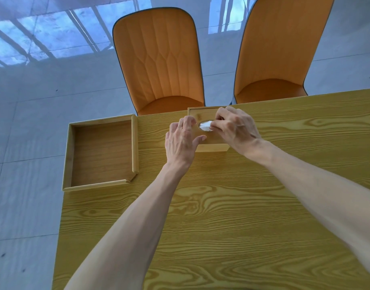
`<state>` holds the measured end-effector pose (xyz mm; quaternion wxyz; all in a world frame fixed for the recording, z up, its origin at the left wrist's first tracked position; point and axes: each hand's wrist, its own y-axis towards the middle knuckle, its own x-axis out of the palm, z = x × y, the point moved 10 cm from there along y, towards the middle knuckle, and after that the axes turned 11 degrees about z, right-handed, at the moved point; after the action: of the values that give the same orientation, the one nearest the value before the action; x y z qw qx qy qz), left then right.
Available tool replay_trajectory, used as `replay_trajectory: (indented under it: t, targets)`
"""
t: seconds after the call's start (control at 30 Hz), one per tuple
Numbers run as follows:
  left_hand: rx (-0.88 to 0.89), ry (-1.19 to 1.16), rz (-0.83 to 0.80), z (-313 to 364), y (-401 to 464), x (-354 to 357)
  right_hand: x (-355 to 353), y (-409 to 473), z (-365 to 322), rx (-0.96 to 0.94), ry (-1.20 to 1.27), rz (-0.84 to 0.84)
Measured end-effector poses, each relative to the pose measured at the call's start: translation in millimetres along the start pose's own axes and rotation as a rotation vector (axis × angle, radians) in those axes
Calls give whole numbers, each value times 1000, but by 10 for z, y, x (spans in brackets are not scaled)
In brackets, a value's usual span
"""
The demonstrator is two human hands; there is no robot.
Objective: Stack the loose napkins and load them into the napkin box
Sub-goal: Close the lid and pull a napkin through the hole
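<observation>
1. The napkin box [211,146] is seen at the far table [232,206] edge — long axis running left to right.
2. A white napkin [205,126] is pinched by the right hand [235,127] at the lid's oval slot, poking up.
3. The left hand [181,141] is pressed on the lid — fingers loosely spread, nothing held.
4. An empty wooden tray [100,151] is noted at the left.

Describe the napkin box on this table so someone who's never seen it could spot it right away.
Start at the wooden table and look to its far edge, in front of the two orange chairs. The napkin box is the closed wooden box under both hands, with a white napkin poking from the oval hole in its top. Unlike the open, shallow tray at the left corner, it has a lid.
</observation>
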<state>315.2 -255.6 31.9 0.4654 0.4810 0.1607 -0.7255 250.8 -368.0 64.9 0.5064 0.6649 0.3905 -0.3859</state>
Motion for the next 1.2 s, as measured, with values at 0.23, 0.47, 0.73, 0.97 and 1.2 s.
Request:
replay_trajectory:
  t: [0.23, 0.47, 0.73, 0.97, 1.2]
  targets:
    - [2, 0, -3, 3, 0, -11, -65, -146, 115, 111, 74, 135]
    - [-10, -3, -6, 3, 1, -2, -56, -287, 359, 371, 211, 242]
    - [-23, -10, 3, 12, -6, -20, -90, -287, 474, 573, 350, 322]
    - [-14, -15, 13, 20, -24, -28, -72, -228, 373, 472, 315, 239]
    - [-91, -85, -15, -41, -15, -30, -21, -225, 279, 449, 305, 191]
